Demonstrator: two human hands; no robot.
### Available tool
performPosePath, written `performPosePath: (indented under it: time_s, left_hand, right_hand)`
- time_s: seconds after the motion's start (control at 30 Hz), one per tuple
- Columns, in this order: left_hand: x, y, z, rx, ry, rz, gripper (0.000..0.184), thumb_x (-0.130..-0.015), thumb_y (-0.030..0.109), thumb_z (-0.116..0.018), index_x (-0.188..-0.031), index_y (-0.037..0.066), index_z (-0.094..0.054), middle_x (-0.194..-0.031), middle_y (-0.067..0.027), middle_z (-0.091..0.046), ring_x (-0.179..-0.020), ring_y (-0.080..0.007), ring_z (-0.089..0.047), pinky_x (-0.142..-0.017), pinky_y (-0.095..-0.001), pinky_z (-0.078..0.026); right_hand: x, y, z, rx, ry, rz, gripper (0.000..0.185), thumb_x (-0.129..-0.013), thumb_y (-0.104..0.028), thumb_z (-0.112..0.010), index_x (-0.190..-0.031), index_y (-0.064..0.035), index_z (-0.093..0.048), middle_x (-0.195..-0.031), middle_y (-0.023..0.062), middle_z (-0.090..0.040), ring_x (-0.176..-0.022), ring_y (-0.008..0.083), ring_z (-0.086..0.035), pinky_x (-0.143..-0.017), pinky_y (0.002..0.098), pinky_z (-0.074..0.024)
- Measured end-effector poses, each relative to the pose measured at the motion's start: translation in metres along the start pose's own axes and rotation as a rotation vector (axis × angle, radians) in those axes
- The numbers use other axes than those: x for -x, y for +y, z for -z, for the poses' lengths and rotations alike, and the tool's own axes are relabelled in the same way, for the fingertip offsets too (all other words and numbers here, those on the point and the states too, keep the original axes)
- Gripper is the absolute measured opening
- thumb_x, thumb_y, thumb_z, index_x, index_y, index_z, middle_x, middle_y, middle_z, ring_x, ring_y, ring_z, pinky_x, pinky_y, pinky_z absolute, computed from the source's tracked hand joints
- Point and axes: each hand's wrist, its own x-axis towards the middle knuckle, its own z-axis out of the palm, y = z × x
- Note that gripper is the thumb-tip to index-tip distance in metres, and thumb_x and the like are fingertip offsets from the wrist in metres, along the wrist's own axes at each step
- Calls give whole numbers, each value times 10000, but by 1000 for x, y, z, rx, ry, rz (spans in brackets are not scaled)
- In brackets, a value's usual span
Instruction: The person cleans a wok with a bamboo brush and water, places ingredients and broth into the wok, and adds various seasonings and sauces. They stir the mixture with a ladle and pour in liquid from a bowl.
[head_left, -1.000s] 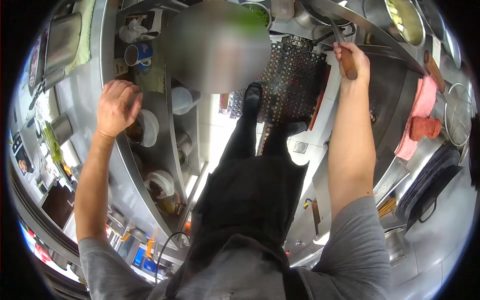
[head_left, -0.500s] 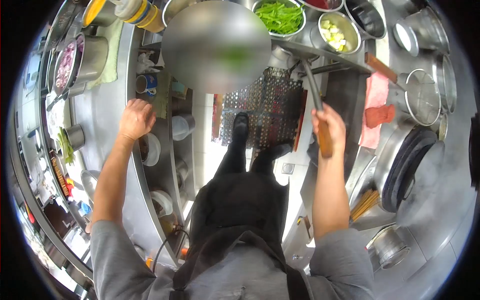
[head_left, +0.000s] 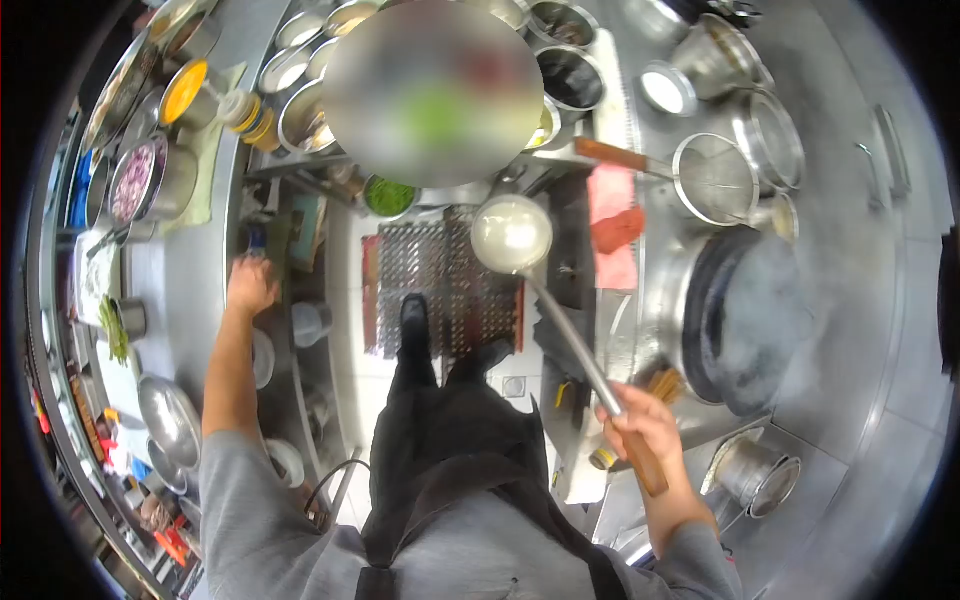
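Note:
My right hand (head_left: 645,435) is wrapped round the wooden grip of a long-handled ladle (head_left: 575,335). Its round metal bowl is held over the floor mat, level with the gap between the counters. Inside, the bowl looks pale and glossy; whether that is liquid I cannot make out for sure. At the front edge of the left steel counter (head_left: 185,320) rests my left hand (head_left: 253,287), its fingers curled in and nothing visible in them. Just ahead of it, on a shelf below, is a blue cup (head_left: 257,238).
A steaming black-rimmed wok (head_left: 710,310) stands on the right. Ahead of it are a wooden-handled strainer (head_left: 715,180) and pink cloths (head_left: 612,190). On the left counter are a pot of chopped onion (head_left: 180,180) and squeeze bottles (head_left: 250,120). A perforated mat (head_left: 450,270) covers the floor.
My view has shifted. The ladle's bowl, out of clear sight before, now shows in the middle, and my right hand has come lower and nearer my body. My left hand stays at the counter edge.

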Motion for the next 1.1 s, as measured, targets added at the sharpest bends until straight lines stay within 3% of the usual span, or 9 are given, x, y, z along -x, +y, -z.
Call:
performPosePath:
  time_s: [0.1, 0.23, 0.3, 0.47, 0.83, 0.97, 1.03, 1.07, 1.1]
  left_hand:
    - [8, 43, -15, 91, -215, 217, 286, -788, 280, -638, -1003, 96, -593, -1024, -121, -623, -1032, -308, -568, -901, -457, -434]
    - [29, 89, -53, 130, -404, 211, 207, -797, 230, -587, -948, 92, -619, -1016, -108, -632, -971, -314, -602, -814, -452, -497]
    - [35, 81, -109, 45, -304, -133, 198, -773, 224, -595, -905, 96, -669, -932, -131, -662, -905, -339, -632, -780, -452, -527]
    - [7, 144, -38, 416, -365, 241, 242, -740, 143, -648, -958, 42, -669, -932, -180, -687, -938, -337, -654, -844, -418, -520]
    - [-50, 167, -8, 663, -179, 54, 218, -734, 76, -638, -944, 22, -663, -922, -196, -679, -890, -356, -655, -797, -417, -521]
    - [-34, 112, 27, 228, 236, 79, 361, -709, 23, -630, -1069, 17, -610, -1191, -174, -590, -1159, -368, -517, -997, -454, -400]
    - [-24, 82, 31, 104, 350, 192, 506, -729, 41, -625, -1223, -1, -527, -1350, -207, -469, -1260, -367, -435, -1043, -467, -356]
    - [-19, 65, 31, 67, 392, 226, 550, -734, 57, -634, -1265, 3, -499, -1371, -210, -449, -1273, -369, -423, -1048, -469, -351]
    - [-15, 49, 27, 30, 434, 262, 596, -740, 73, -643, -1308, 7, -472, -1392, -213, -430, -1287, -371, -410, -1053, -471, -346]
  right_hand:
    - [68, -12, 15, -57, 13, 45, 609, -787, -29, -551, -1371, 66, -407, -972, 200, -575, -497, 198, -531, -398, 258, -425]
    - [146, -23, 33, -100, 50, 170, 602, -791, -1, -514, -1376, 77, -394, -969, 248, -559, -521, 207, -537, -404, 264, -447]
    - [182, -23, 42, -121, 107, 268, 598, -784, 7, -507, -1367, 86, -401, -959, 263, -556, -518, 209, -535, -395, 268, -442]
    - [249, -15, 59, -134, 322, 443, 590, -757, -25, -519, -1330, 93, -441, -919, 257, -567, -489, 209, -523, -373, 263, -417]
    - [228, 4, 144, -22, 770, 577, 488, -758, -96, -589, -1209, 68, -503, -842, 98, -620, -536, 148, -544, -429, 252, -423]
    - [189, 35, 174, 374, 1079, 549, 576, -741, -8, -605, -1289, 76, -449, -858, 151, -636, -553, 226, -571, -517, 329, -464]
    - [178, 57, 166, 990, 1474, 453, 607, -732, 14, -577, -1322, 49, -439, -923, 211, -619, -595, 317, -588, -593, 399, -500]
    - [171, 80, 179, 1409, 1571, 687, 643, -733, 18, -564, -1360, 9, -420, -999, 256, -573, -711, 392, -602, -670, 452, -502]
    - [171, 92, 169, 1417, 1560, 688, 643, -733, 18, -564, -1360, 9, -420, -999, 256, -573, -711, 392, -602, -670, 452, -502]
